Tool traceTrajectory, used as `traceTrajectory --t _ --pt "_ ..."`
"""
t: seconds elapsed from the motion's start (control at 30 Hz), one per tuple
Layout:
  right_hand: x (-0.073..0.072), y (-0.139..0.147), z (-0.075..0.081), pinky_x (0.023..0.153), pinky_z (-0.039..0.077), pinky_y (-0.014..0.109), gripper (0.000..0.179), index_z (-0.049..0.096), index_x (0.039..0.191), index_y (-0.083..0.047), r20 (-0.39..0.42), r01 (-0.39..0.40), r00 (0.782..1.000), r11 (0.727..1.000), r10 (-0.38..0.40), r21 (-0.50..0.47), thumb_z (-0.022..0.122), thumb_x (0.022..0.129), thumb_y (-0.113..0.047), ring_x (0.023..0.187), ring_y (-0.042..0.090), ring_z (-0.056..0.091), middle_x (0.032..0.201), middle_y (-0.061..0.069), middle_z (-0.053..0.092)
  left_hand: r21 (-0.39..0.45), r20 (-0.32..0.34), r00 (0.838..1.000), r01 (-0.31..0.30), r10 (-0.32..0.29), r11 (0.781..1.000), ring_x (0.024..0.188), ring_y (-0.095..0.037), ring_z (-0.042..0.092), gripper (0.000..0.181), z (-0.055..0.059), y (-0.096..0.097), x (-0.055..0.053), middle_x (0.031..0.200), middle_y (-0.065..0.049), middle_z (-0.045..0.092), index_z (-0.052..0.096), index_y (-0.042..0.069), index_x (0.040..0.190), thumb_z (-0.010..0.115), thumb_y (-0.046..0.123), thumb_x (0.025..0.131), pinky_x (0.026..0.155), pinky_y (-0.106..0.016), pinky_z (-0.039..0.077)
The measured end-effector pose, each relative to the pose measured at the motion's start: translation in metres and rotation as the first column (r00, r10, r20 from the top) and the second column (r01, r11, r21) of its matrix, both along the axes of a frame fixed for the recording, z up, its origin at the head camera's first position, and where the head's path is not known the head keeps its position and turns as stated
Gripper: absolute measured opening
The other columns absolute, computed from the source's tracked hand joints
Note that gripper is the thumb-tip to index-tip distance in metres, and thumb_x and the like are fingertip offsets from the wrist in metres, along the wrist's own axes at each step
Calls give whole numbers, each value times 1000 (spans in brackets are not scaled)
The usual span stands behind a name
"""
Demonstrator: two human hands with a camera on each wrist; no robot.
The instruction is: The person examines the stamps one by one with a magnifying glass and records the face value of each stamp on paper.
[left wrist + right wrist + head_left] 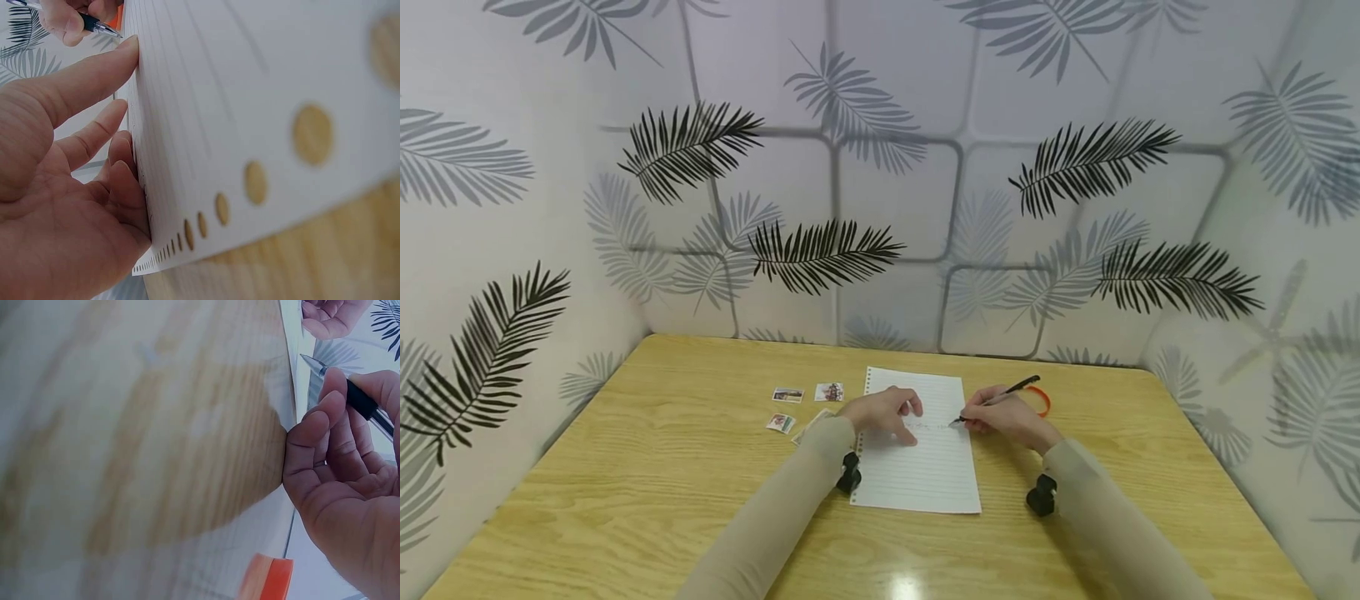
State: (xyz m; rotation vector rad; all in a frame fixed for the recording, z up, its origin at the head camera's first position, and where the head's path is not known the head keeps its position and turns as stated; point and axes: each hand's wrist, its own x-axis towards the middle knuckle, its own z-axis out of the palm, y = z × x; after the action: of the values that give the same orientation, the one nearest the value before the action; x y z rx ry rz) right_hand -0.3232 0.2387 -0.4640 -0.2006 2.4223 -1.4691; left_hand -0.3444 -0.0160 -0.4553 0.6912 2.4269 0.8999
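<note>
A lined white sheet of loose-leaf paper lies on the table, with punched holes down its left side. Faint handwriting runs across its middle. My left hand rests on the upper left of the sheet, its thumb and fingers spread and loosely bent, gripping nothing. At the sheet's right edge, my right hand pinches a black-gripped pen between thumb and fingers. The pen's tip meets the paper at the end of the writing in the head view. The side of that hand rests on the table.
An orange-red ring lies just beyond my right hand. Left of the sheet are several small picture cards or stickers, one partly hidden by my left sleeve. The wooden table ends at a leaf-patterned wall covering.
</note>
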Motion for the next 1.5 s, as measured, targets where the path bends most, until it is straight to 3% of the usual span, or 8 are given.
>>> traceTrajectory --t 0.33,0.47,0.77,1.03,1.5 --pt "-2 1 -3 65 51 24 15 64 85 -4 13 14 1000 1000 -14 23 68 91 -18 68 10 59 74 0 69 -4 -1 1000 -5 5 1000 101 -20 44 39 -2 2 -1 109 -6 50 60 14 109 82 11 77 90 -36 38" --pt "1 0 3 66 51 26 14 64 85 -2 16 3 1000 1000 -3 19 65 92 -14 68 12 59 73 0 67 7 15 1000 -14 14 1000 101 -21 44 39 -1 2 -1 109 -6 50 60 14 109 82 11 77 90 -37 38" --pt "-1 1 0 64 50 24 13 66 81 -8 -1 -26 1000 999 26 21 67 88 -18 68 10 59 73 -2 68 6 23 999 -24 24 1000 103 -21 44 39 -2 1 -2 111 -7 50 60 14 108 83 11 77 92 -39 38" --pt "0 -3 3 63 48 25 13 64 81 -4 8 4 1000 999 -5 44 69 87 -15 67 12 56 71 -1 64 18 24 999 -24 24 1000 101 -21 44 39 -4 0 -2 110 -7 50 60 14 108 83 11 77 91 -38 38" --pt "1 -4 3 62 46 26 14 62 80 -5 11 -34 999 999 34 36 68 88 -14 66 12 54 69 -3 62 13 33 999 -21 20 1000 102 -21 43 40 -1 -1 0 112 -7 49 60 13 110 82 11 78 91 -38 38"
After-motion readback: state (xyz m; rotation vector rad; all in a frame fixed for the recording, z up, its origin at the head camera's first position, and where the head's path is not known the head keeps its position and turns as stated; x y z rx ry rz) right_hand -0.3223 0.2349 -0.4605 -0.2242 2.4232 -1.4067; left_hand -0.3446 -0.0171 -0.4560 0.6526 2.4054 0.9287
